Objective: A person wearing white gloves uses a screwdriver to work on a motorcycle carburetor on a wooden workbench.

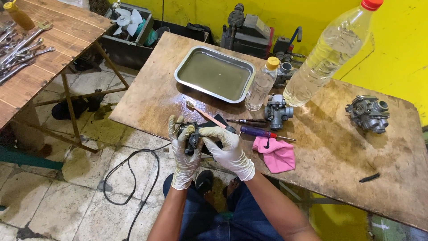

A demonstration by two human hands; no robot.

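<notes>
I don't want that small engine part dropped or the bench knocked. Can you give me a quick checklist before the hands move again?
1. Left hand and right hand both gloved: ok.
2. Both hands on the dark metal part: ok.
3. Grip firm: cannot tell.
4. Part over the table: not ok, at its edge.
5. Screwdriver within reach: ok.
6. Tilted big bottle capped: ok.

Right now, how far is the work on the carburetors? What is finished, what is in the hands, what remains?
Done: tools and liquid are out, with the metal tray filled. In hand: the left hand and right hand, both gloved, hold a dark carburetor part over the table edge. Left: one carburetor by the bottles and another carburetor far right sit untouched. Whether they are cleaned, I cannot tell.
</notes>
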